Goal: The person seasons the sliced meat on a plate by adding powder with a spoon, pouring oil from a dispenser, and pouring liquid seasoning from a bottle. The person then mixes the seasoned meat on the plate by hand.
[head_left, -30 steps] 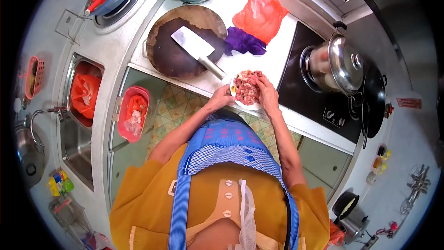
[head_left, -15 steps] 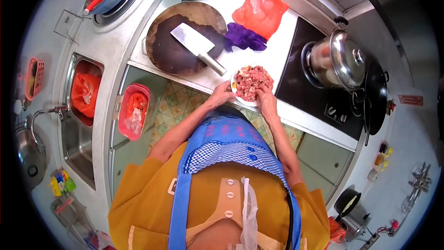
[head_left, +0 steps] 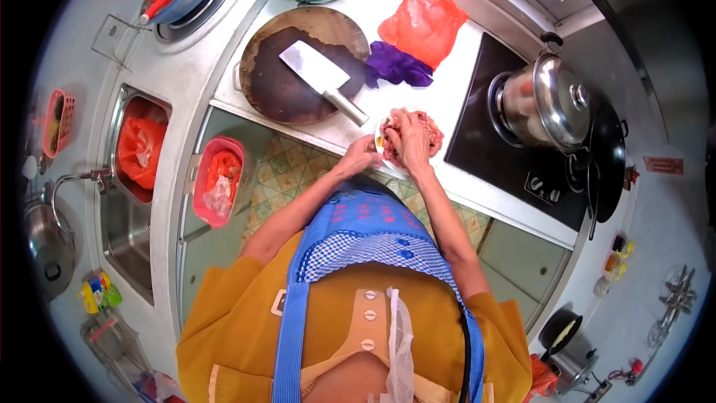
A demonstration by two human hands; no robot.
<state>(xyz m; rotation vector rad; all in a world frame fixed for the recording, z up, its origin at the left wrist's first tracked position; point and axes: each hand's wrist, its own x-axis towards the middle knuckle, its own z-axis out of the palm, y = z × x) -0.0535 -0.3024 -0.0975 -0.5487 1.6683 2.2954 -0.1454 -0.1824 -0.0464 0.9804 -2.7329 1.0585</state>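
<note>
A white plate (head_left: 393, 169) heaped with chopped raw meat (head_left: 432, 134) is at the counter's front edge. My left hand (head_left: 359, 155) grips the plate's left rim, thumb and fingers closed on it. Over the meat lies my right hand (head_left: 411, 142), its fingers spread and reaching into the pile; part of the meat is hidden beneath it. Left of the plate, a cleaver (head_left: 315, 69) rests on the round wooden chopping board (head_left: 343, 28), its handle pointing toward the plate.
A purple cloth (head_left: 399, 65) and a red plastic bag (head_left: 425, 22) lie behind the plate. To the right, a lidded steel pot (head_left: 531, 101) stands on the black stove (head_left: 477, 130). A pink bin (head_left: 218, 181) hangs at left, near the sink (head_left: 127, 231).
My right hand has moved from the right side of the plate leftward onto the middle of the meat, and its fingers have spread. My left hand stays on the rim.
</note>
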